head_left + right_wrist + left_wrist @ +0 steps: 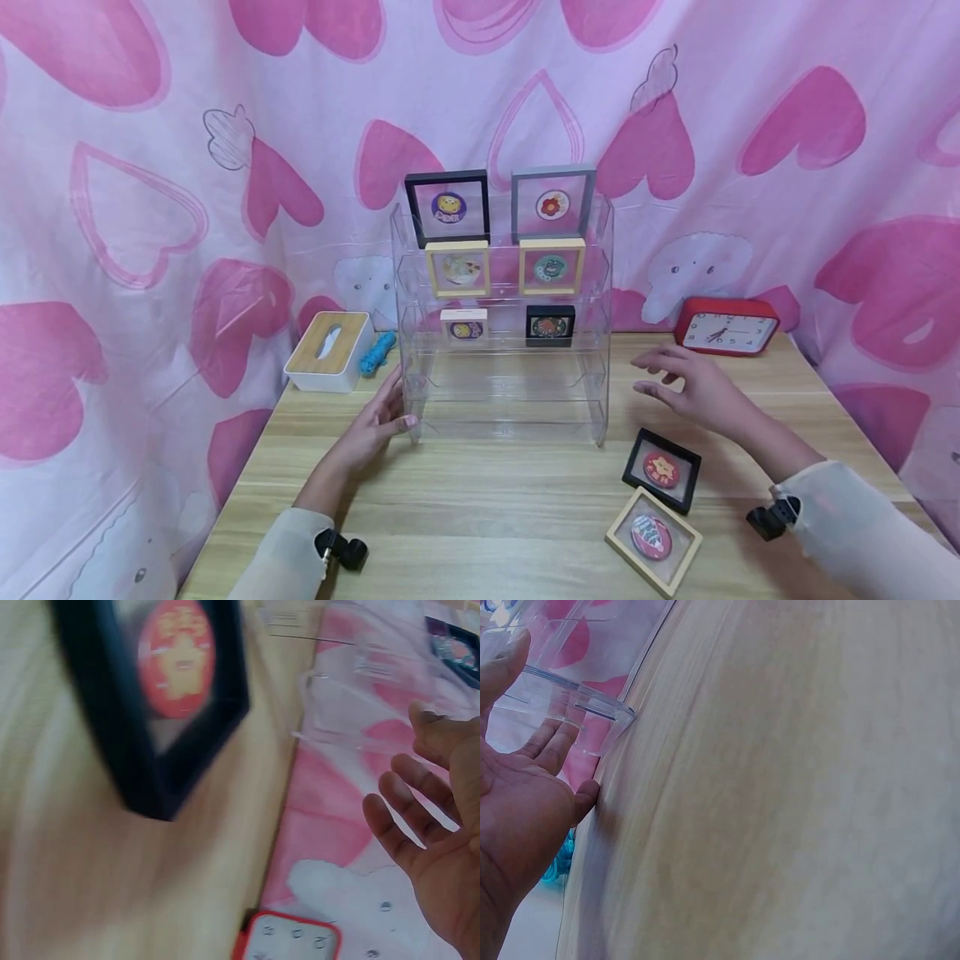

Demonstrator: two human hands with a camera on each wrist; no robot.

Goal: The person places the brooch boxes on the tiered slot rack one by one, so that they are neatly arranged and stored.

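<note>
A clear tiered display rack (502, 431) stands on the table, bearing framed badges. My left hand (375, 421) is at its lower left side, thumb by the front edge. In the left wrist view, the fingers of that hand (525, 787) lie fairly straight, partly seen through the clear plastic. My right hand (693, 387) hovers right of the rack, holding nothing, fingers loosely bent and apart. Below it a black frame with a red star badge (662, 470) lies on the table, next to a wooden frame with a pink badge (651, 537).
On the rack's upper tiers are a black frame (448, 208), a grey frame (553, 204), two wooden frames (459, 271) and two small frames (551, 327). A tissue box (326, 350) and blue cord (377, 353) sit left; a red clock (727, 327) stands right. A heart-patterned curtain hangs behind.
</note>
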